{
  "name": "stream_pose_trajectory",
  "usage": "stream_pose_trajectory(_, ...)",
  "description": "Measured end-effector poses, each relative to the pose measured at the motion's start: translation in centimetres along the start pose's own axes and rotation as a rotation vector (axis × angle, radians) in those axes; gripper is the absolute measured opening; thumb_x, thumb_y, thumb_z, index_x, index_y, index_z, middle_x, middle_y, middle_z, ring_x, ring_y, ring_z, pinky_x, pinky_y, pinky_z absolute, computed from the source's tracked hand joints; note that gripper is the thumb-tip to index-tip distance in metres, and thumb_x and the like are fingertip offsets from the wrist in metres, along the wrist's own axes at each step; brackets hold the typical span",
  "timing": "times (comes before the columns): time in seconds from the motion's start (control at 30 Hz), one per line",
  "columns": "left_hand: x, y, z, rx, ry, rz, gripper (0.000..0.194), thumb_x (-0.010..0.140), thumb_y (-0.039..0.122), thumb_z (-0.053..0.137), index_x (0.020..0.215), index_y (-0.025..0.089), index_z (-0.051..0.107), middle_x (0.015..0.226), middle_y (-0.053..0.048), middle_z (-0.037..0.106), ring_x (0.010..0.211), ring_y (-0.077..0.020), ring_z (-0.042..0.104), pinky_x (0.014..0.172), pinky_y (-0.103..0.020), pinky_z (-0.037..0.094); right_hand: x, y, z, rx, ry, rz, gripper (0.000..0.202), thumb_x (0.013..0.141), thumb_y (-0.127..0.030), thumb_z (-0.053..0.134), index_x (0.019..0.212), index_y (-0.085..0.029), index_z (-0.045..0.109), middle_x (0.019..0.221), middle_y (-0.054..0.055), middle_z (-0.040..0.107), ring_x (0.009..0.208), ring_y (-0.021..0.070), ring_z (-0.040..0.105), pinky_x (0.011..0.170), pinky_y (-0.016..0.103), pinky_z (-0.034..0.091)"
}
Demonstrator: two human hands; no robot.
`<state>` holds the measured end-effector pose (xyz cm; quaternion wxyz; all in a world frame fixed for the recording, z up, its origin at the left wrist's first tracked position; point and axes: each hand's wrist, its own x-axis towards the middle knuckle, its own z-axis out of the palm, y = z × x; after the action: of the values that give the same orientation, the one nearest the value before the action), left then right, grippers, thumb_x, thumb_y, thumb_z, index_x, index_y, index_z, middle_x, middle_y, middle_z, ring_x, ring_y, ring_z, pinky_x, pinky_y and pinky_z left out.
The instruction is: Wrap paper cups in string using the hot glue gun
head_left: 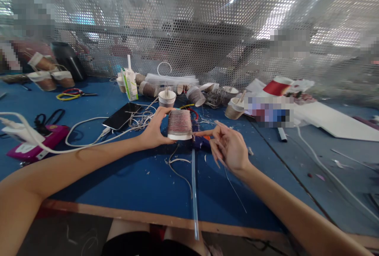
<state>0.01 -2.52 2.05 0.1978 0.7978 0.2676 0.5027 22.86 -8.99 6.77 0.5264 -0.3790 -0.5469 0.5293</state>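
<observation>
A paper cup [179,123] wrapped in reddish-grey cord, its white rim facing down, is held up over the blue table. My left hand [155,129] grips it from the left, thumb at the rim and fingers at the other end. My right hand [227,145] is on the cup's right, index finger stretched out to touch the cup near its rim, the other fingers loosely curled and apart. Behind the fingertip lies a blue and orange glue gun [201,142], partly hidden. A clear glue stick [194,192] runs from it toward the table's front edge.
Cord-wrapped cups [167,98] and a drink carton [129,84] stand at the back. A phone [122,116], cables, a magenta power strip [53,141] and yellow-red scissors [69,94] lie left. White sheets [334,121] and a marker [282,134] are right. A perforated metal screen rises behind.
</observation>
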Motion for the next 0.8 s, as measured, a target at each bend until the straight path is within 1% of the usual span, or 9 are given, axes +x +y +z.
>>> stream_pose_trajectory(0.1,0.0,-0.2,0.0,0.005,-0.006,0.023,0.078,0.059,0.025,0.081,0.128,0.023,0.044,0.123,-0.010,0.052,0.121,-0.0316,0.052,0.104,-0.053,0.045,0.5,0.1,-0.5,-0.032,0.100,-0.008,0.041,0.087,-0.041,0.050,0.052,-0.023,0.040,0.043,0.001,0.059,0.020,0.0062,0.029,0.020,0.020,0.026)
stream_pose_trajectory(0.2,0.0,-0.1,0.1,0.035,-0.001,0.042,0.077,0.059,0.025,0.081,0.127,0.023,0.044,0.121,-0.010,0.052,0.118,-0.0306,0.053,0.104,-0.052,0.046,0.6,0.1,-0.6,-0.071,0.162,-0.102,0.040,0.087,-0.039,0.052,0.053,-0.022,0.042,0.048,0.001,0.062,0.023,0.0056,0.031,0.021,0.019,0.027)
stream_pose_trajectory(0.23,0.0,-0.1,0.1,0.053,0.004,0.042,0.077,0.059,0.025,0.081,0.127,0.023,0.045,0.120,-0.010,0.053,0.117,-0.0299,0.053,0.103,-0.051,0.046,0.5,0.1,-0.6,-0.070,0.140,-0.136,0.038,0.086,-0.040,0.053,0.054,-0.021,0.042,0.054,0.002,0.065,0.024,0.0053,0.032,0.021,0.020,0.027)
stream_pose_trajectory(0.3,0.0,0.1,0.2,0.101,0.014,0.044,0.076,0.058,0.027,0.082,0.125,0.024,0.046,0.118,-0.009,0.054,0.114,-0.0288,0.054,0.101,-0.050,0.048,0.1,0.2,-0.5,-0.078,0.015,-0.172,0.036,0.087,-0.042,0.054,0.059,-0.021,0.044,0.061,0.003,0.068,0.026,0.0055,0.033,0.022,0.021,0.028)
stream_pose_trajectory(0.4,0.0,0.3,0.3,0.163,0.033,0.061,0.075,0.057,0.032,0.084,0.123,0.023,0.048,0.115,-0.009,0.056,0.110,-0.0282,0.055,0.097,-0.049,0.050,-0.8,0.3,-0.3,-0.228,-0.241,-0.201,0.037,0.093,-0.046,0.048,0.069,-0.019,0.057,0.049,-0.003,0.054,0.030,0.0072,0.036,0.030,0.022,0.036)
stream_pose_trajectory(0.47,0.0,0.2,0.3,0.184,0.040,0.072,0.076,0.057,0.036,0.084,0.123,0.022,0.049,0.114,-0.009,0.056,0.109,-0.0284,0.055,0.097,-0.049,0.050,-1.2,0.3,-0.2,-0.406,-0.373,-0.243,0.039,0.096,-0.047,0.044,0.086,-0.016,0.067,0.047,-0.005,0.047,0.035,0.0085,0.042,0.038,0.022,0.040)
stream_pose_trajectory(0.53,-0.1,0.1,0.4,0.190,0.046,0.081,0.076,0.057,0.038,0.084,0.123,0.022,0.049,0.115,-0.009,0.056,0.109,-0.0286,0.054,0.097,-0.049,0.049,-1.4,0.1,0.0,-0.561,-0.463,-0.299,0.044,0.098,-0.048,0.041,0.106,-0.014,0.068,0.053,-0.004,0.050,0.041,0.0091,0.047,0.043,0.022,0.041)
stream_pose_trajectory(0.67,-0.1,0.0,0.5,0.163,0.059,0.102,0.076,0.058,0.036,0.083,0.124,0.022,0.049,0.115,-0.009,0.056,0.109,-0.0280,0.054,0.098,-0.049,0.049,-1.2,-0.3,0.2,-0.731,-0.495,-0.429,0.050,0.100,-0.047,0.035,0.120,-0.013,0.066,0.060,-0.002,0.053,0.048,0.0091,0.048,0.048,0.022,0.039)
stream_pose_trajectory(0.8,0.0,0.0,0.3,0.139,0.057,0.090,0.077,0.058,0.034,0.084,0.125,0.023,0.048,0.117,-0.009,0.055,0.111,-0.0286,0.054,0.098,-0.049,0.049,-1.2,-0.1,-0.2,-0.775,-0.360,-0.487,0.050,0.101,-0.044,0.033,0.110,-0.014,0.071,0.048,-0.006,0.039,0.041,0.0087,0.040,0.044,0.023,0.033)
